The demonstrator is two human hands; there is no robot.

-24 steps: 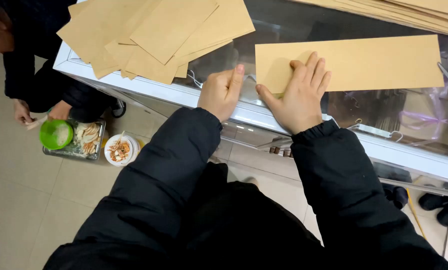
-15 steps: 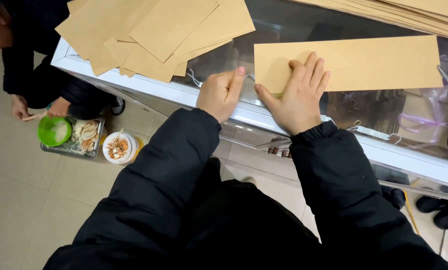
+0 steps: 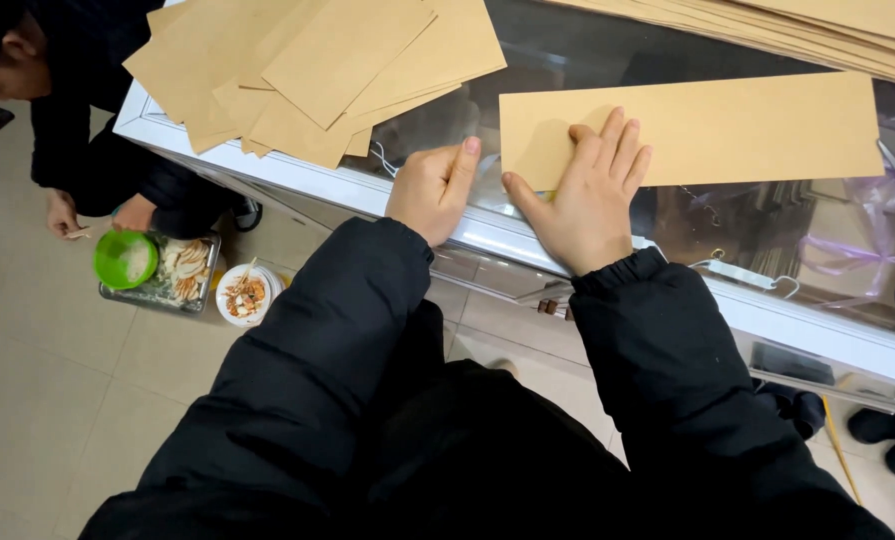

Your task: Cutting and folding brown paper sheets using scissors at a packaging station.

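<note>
**Both hands at near end of brown paper strip, glass counter**

Right hand (image 3: pixel 585 195): flat, palm down, fingers spread slightly apart, nothing clasped. Fingertips and palm pressed on near-left end of long rectangular strip of brown kraft paper (image 3: pixel 707 130). Thumb stretched out to the left, lying along strip's lower left corner.

Left hand (image 3: pixel 432 185): loosely curled, knuckles up, not closed on anything visible. Index finger extended forward, tip just beside strip's left short edge; actual contact with paper not discernible. Heel of hand resting on white front rim of glass-topped display counter (image 3: pixel 297 180).

Strip: flat on the glass, long axis running left to right, slightly tilted. Left end under right hand, remainder reaching well to the right of both hands. Left hand wholly off the strip, just left of it.

Surroundings: fanned pile of brown kraft paper sheets (image 3: pixel 317 70) on counter top left, well apart from the strip. Stack of the same brown paper (image 3: pixel 817 30) along far edge, top right. Black padded jacket sleeves (image 3: pixel 667 360) covering both forearms to the wrists.

Floor, left of counter: second person in dark clothing (image 3: pixel 77 110) crouched low; round green bowl (image 3: pixel 124 260), metal tray of pale food (image 3: pixel 177 272) and small white bowl of food (image 3: pixel 244 297) side by side on tiles.
</note>
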